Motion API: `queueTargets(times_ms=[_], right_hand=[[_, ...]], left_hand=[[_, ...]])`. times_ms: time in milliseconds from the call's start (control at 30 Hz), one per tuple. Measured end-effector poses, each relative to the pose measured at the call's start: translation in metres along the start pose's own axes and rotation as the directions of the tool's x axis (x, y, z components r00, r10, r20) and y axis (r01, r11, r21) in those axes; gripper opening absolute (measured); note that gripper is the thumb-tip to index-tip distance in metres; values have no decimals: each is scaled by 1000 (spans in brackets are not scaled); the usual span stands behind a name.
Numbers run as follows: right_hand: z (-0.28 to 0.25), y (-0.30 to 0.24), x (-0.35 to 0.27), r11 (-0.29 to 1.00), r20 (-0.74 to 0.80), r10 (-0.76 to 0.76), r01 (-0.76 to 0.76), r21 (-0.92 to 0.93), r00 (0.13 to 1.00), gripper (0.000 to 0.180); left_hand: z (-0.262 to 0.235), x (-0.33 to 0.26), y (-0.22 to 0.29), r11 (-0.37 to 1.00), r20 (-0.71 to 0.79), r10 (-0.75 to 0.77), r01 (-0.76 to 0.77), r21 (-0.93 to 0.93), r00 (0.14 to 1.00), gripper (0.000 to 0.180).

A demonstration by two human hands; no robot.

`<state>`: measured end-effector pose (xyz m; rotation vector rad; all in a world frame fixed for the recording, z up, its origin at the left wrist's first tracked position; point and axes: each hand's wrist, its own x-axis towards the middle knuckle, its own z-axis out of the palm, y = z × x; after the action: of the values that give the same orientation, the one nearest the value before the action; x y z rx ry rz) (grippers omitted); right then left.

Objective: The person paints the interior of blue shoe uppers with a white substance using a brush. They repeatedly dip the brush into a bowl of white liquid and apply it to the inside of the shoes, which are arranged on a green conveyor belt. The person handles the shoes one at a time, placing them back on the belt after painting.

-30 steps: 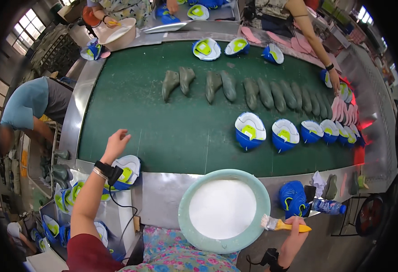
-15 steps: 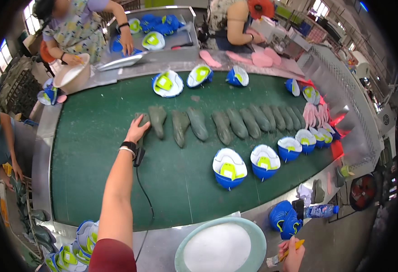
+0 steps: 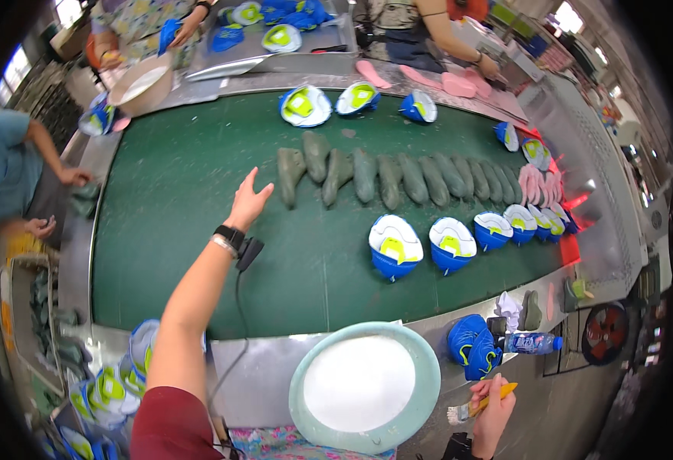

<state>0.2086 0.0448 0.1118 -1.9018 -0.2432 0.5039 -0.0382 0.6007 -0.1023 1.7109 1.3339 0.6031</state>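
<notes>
Left grip [image 3: 252, 201]: spread, a dark-green shoe last [image 3: 291, 178] just right of it
Right grip [image 3: 493, 410]: I pinch a yellow-handled brush [image 3: 467, 412]; pale-green bowl [image 3: 428, 374] left

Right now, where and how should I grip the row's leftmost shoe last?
Probably grip the leftmost shoe last by its broad far end, coming from the left: your open left hand is on that side, while a neighbouring last crowds its right.

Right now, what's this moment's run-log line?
left hand: open, empty, beside dark-green foot-shaped last | right hand: gripping yellow-handled paintbrush | pale-green round basin: white contents, left of paintbrush
</notes>
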Motion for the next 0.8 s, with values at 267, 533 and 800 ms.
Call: queueTargets(times_ms=[267,533,800], right_hand=[[-30,7,-1,996,144,-87,85,21,986,35],[-10,-3,-30,990,168,-140,132,53,976,35],[-15,-28,-69,983,207,-177,165,76,962,31]], left_hand=[[-241,-281,-46,717,214,-416,174,675,884,63],[-243,-373,-97,548,-62,-24,65,834,998,53],[-194,-316,-131,521,47,-791,711,-472,610,37]])
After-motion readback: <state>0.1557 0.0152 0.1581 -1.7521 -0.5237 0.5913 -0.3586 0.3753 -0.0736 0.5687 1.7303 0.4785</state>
